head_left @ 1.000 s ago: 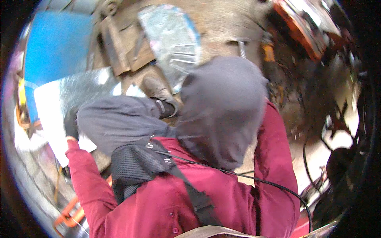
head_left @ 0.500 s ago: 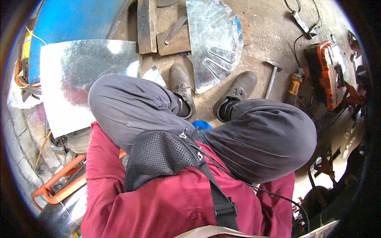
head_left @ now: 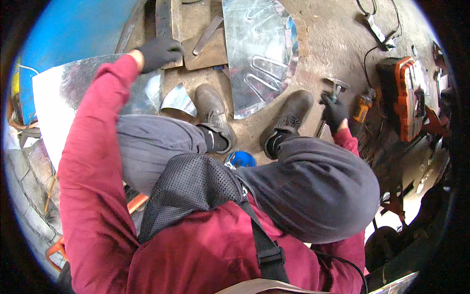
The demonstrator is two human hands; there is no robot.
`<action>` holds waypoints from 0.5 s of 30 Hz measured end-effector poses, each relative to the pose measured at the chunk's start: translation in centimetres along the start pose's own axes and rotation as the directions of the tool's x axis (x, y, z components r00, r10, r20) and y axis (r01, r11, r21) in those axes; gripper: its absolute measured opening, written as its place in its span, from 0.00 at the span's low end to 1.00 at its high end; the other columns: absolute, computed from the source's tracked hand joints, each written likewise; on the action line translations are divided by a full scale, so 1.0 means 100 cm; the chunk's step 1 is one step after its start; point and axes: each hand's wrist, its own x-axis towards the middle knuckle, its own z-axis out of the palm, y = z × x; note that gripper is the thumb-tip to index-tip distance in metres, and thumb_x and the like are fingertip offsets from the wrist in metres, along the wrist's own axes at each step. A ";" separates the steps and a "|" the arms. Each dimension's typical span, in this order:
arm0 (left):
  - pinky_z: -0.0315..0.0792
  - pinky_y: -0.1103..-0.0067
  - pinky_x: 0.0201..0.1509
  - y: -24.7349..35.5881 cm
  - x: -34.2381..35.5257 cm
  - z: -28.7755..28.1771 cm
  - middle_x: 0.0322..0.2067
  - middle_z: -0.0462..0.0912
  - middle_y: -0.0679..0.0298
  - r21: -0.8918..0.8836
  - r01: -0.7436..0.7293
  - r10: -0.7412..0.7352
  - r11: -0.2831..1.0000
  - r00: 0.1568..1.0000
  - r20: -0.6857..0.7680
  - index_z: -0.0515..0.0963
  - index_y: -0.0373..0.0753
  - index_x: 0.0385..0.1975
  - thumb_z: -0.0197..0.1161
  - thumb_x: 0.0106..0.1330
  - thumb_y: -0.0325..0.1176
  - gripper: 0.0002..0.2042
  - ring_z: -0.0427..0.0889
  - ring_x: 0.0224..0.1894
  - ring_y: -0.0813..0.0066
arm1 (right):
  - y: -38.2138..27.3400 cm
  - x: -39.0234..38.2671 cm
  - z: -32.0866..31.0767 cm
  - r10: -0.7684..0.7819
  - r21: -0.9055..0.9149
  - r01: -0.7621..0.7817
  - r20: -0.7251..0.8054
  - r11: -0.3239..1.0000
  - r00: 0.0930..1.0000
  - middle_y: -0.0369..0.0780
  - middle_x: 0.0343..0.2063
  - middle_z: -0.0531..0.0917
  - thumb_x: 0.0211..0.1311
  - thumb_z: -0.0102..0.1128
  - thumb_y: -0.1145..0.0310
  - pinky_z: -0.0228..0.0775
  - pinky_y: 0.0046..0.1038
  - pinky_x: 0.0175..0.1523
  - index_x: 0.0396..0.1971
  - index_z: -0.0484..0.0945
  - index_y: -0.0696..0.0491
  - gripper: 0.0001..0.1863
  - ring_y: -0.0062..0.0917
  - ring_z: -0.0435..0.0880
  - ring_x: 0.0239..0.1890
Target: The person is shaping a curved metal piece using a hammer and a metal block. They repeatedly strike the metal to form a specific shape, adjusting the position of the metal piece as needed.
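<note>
Your left hand (head_left: 159,54) is over the wooden plank (head_left: 170,19), fingers half-curled, not closed. Your right hand (head_left: 335,111) covers the handle of the hammer (head_left: 339,84), right of your right boot (head_left: 297,110); can't tell if those fingers grip.

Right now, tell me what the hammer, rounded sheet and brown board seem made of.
Hammer: head likely bare steel, given its grey sheen; the right hand hides part of it. Rounded sheet: shiny metal, perhaps galvanized, from its mottled reflections. Brown board: probably bare wood, going by its matte face.
</note>
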 end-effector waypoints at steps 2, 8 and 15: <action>0.77 0.61 0.57 0.009 0.042 0.047 0.49 0.86 0.51 0.031 -0.065 0.064 0.997 0.997 0.041 0.83 0.37 0.48 0.57 0.74 0.43 0.16 0.85 0.51 0.48 | -0.011 0.025 0.030 -0.083 -0.082 0.091 0.096 0.992 0.992 0.38 0.34 0.88 0.69 0.70 0.56 0.68 0.27 0.23 0.53 0.84 0.56 0.21 0.18 0.75 0.18; 0.77 0.58 0.59 0.038 0.070 0.147 0.51 0.86 0.46 -0.044 0.163 -0.153 0.986 0.971 0.184 0.81 0.38 0.53 0.59 0.72 0.45 0.19 0.84 0.53 0.44 | -0.043 0.081 0.124 0.162 -0.191 -0.126 0.190 0.974 0.968 0.38 0.31 0.87 0.71 0.68 0.53 0.73 0.29 0.30 0.49 0.84 0.56 0.21 0.21 0.80 0.26; 0.76 0.60 0.61 0.033 0.083 0.186 0.53 0.84 0.48 -0.024 0.120 -0.115 0.993 0.982 0.147 0.80 0.40 0.57 0.64 0.69 0.38 0.19 0.83 0.55 0.46 | -0.053 0.106 0.091 0.118 0.015 -0.123 0.170 0.992 0.978 0.37 0.27 0.86 0.69 0.71 0.57 0.67 0.24 0.22 0.42 0.84 0.52 0.14 0.20 0.81 0.21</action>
